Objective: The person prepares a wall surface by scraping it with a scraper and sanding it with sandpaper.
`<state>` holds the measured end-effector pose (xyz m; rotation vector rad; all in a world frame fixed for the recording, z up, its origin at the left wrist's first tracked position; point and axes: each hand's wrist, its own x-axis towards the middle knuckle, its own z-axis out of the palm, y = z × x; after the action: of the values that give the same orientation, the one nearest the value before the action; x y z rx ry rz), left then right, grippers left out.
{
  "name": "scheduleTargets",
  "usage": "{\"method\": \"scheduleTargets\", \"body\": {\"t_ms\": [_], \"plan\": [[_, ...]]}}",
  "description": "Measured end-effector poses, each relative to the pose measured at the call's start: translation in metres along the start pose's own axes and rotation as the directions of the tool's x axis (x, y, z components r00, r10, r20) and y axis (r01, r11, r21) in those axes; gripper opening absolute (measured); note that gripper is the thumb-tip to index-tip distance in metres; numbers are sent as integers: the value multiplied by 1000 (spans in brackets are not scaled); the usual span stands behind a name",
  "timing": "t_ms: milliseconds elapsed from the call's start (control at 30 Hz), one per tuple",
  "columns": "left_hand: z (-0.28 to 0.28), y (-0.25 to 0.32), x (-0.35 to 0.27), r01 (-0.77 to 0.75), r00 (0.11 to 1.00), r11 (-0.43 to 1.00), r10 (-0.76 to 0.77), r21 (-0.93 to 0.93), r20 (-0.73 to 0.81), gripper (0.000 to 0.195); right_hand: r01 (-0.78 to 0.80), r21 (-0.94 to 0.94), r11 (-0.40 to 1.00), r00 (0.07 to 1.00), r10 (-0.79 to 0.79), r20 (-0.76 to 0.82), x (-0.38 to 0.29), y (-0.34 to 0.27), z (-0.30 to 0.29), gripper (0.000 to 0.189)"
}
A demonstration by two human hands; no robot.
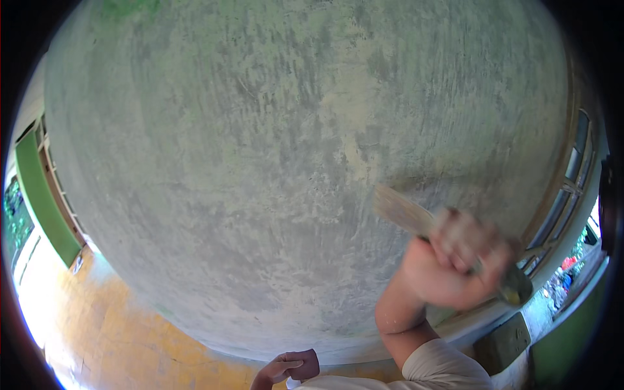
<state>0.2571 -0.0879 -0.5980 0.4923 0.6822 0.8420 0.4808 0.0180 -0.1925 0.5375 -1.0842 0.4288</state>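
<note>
My right hand (pixel 458 263) is raised in front of the wall (pixel 234 161), its fist closed around a scraper (pixel 402 209). The scraper's flat, pale blade points up and left, while its dark handle end sticks out below the fist. Motion blurs both hand and tool, and I cannot tell whether the blade touches the wall. Low in the view, my left hand (pixel 280 368) grips a reddish-brown piece of sandpaper (pixel 306 364) near my body. Grey-green, streaky patches cover the wall, with a beige patch above the blade.
Yellowish floor tiles (pixel 126 336) run along the wall's foot at left. A green panel (pixel 46 195) stands by a bright opening there. On the right is a window frame (pixel 560 204) with panes, and below it a dark, flat object (pixel 502 341).
</note>
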Motion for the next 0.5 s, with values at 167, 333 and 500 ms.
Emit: {"method": "scheduleTargets", "body": {"t_ms": [167, 333, 500], "plan": [[7, -23, -17, -291, 942, 948, 261, -128, -210, 31, 112, 53, 992, 993, -110, -35, -5, -22, -2, 24], [7, -44, -27, -472, 847, 864, 390, -176, -360, 37, -110, 28, 994, 994, 110, -16, -9, 5, 5, 24], [14, -64, -29, -601, 759, 758, 441, -254, -479, 39, 37, 108, 993, 996, -46, 82, -7, -9, -7, 20]]}}
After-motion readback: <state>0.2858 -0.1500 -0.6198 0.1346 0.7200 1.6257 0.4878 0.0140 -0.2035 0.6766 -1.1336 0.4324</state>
